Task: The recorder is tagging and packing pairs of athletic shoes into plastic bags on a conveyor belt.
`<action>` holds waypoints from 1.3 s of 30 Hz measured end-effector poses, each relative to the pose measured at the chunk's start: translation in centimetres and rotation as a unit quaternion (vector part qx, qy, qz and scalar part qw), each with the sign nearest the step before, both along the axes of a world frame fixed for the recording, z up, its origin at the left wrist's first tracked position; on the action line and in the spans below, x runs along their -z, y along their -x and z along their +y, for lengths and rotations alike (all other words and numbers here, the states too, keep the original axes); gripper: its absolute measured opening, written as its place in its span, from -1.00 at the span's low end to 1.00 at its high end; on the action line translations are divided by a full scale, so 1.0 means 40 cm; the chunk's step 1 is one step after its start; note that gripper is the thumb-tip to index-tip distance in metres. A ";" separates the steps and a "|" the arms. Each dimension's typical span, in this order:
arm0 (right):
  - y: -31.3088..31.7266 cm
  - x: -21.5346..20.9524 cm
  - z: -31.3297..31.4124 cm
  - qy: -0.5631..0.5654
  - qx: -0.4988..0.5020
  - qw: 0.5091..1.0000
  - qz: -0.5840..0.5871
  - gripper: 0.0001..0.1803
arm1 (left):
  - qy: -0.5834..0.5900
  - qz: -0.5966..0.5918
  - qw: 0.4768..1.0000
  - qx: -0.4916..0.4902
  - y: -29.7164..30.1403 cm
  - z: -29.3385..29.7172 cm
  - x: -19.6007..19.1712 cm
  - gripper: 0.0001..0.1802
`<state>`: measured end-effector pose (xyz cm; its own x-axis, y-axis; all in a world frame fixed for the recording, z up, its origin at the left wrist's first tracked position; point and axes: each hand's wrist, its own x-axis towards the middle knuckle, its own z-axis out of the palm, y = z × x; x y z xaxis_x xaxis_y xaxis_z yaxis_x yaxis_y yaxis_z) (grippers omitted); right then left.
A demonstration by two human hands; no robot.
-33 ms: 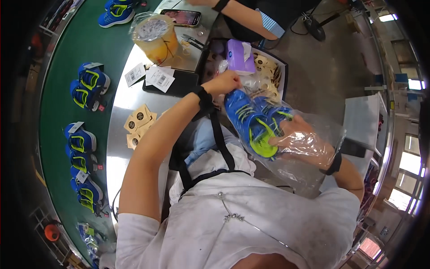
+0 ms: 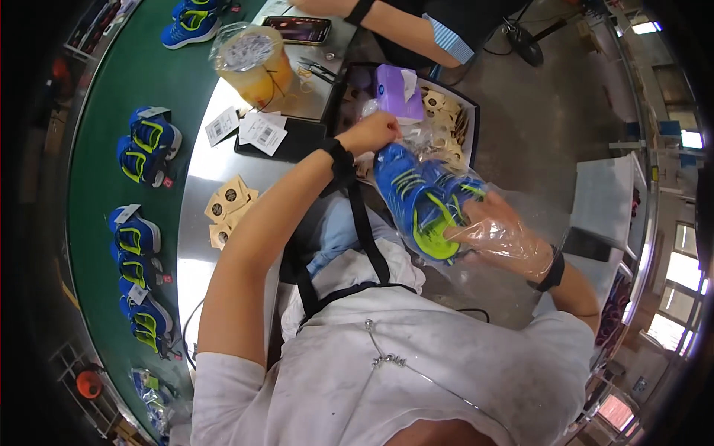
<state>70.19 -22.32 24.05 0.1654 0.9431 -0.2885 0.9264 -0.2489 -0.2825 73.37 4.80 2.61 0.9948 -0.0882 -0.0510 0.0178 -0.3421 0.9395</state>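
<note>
In front of me, tilted over my lap, a pair of blue sneakers point(image 2: 402, 182) with lime-green linings lies inside a clear plastic bag point(image 2: 476, 276). My right hand point(image 2: 497, 229) is in the bag, its thumb at the heel opening of the nearer shoe and its other fingers over the second shoe, gripping the pair. Loose film wraps that hand and reaches its wrist. At the toe end, my left hand point(image 2: 374, 134) is closed in a pinch on the bag's gathered film.
Beyond the bag is a box point(image 2: 474, 119) with tan paper tags and a purple tissue pack point(image 2: 394, 89). The metal table point(image 2: 199, 189) holds a yellow tub point(image 2: 259, 74), phone point(image 2: 297, 30), snips point(image 2: 318, 70) and labels point(image 2: 264, 132). Sneakers point(image 2: 149, 145) line the green belt point(image 2: 93, 223). A co-worker's arm point(image 2: 401, 30) reaches in.
Both hands keep their grip in nearly the same place. The loose film below my right hand has drawn up slightly, and the co-worker's hand has shifted a little left.
</note>
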 end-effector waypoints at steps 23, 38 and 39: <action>-0.091 0.407 -0.138 -0.208 0.280 0.936 -0.041 -0.50 | -0.277 -0.212 0.914 -0.205 -0.376 -0.046 -0.134 -0.59; -0.205 0.485 -0.216 -0.309 0.312 0.898 0.023 -0.59 | -0.168 -0.212 0.958 0.091 0.161 -0.443 -0.055 -0.65; -0.235 0.491 -0.210 -0.309 0.310 0.899 0.023 -0.59 | -0.236 -0.227 0.939 0.101 0.161 -0.453 -0.043 -0.58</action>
